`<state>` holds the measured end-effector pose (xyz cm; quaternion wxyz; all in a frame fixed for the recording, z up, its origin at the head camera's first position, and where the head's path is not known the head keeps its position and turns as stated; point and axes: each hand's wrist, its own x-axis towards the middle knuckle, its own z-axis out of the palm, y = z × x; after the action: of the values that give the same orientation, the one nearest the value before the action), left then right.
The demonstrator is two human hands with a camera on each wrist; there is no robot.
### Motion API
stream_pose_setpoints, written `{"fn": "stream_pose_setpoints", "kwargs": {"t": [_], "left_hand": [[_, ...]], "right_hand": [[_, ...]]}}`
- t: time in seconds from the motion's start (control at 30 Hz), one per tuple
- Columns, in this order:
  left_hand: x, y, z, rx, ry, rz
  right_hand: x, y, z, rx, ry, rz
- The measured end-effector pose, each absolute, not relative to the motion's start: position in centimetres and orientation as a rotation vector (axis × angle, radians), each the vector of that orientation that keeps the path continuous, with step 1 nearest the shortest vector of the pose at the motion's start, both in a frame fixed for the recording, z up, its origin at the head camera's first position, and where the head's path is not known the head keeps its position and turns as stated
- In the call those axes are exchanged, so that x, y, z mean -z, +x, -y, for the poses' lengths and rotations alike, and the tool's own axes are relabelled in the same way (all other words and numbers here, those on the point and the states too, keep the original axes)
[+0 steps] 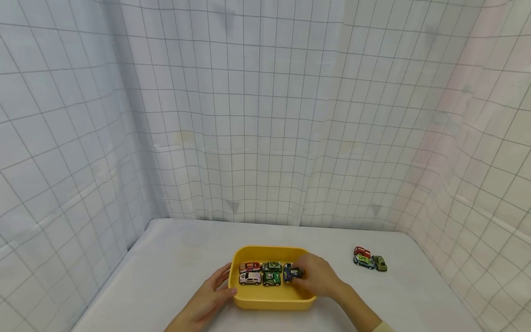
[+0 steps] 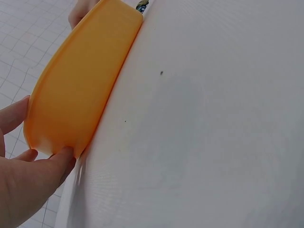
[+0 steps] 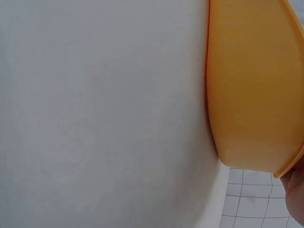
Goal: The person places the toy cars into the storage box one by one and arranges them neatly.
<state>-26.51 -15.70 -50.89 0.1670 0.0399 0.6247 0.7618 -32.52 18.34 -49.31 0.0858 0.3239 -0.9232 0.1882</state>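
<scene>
Dark blue car (image 1: 288, 273) pinched by right hand (image 1: 318, 276) inside yellow tray (image 1: 271, 305), whose left end the left hand (image 1: 212, 296) grips

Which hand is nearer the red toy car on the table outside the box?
Right. The right hand pinches a dark blue car inside the yellow box, left of the red car; the left hand grips the box's left end, farther away.
</scene>
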Motion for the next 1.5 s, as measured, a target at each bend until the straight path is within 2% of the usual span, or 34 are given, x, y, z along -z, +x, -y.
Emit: {"fn": "stream_pose_setpoints", "kwargs": {"t": [0.5,1.03,1.5], "left_hand": [[51.0,-26.6,15.7,-2.174,0.122,-1.783],[51.1,-26.8,15.6,-2.173,0.11,-1.773],[50.9,-26.8,15.7,-2.174,0.123,-1.761]], "right_hand": [[49.0,-32.5,-16.9,-0.34,0.912,2.835],[49.3,-33.0,-17.7,-0.529,0.94,2.833],[47.3,-33.4,-18.8,-0.853,1.111,2.789]]}}
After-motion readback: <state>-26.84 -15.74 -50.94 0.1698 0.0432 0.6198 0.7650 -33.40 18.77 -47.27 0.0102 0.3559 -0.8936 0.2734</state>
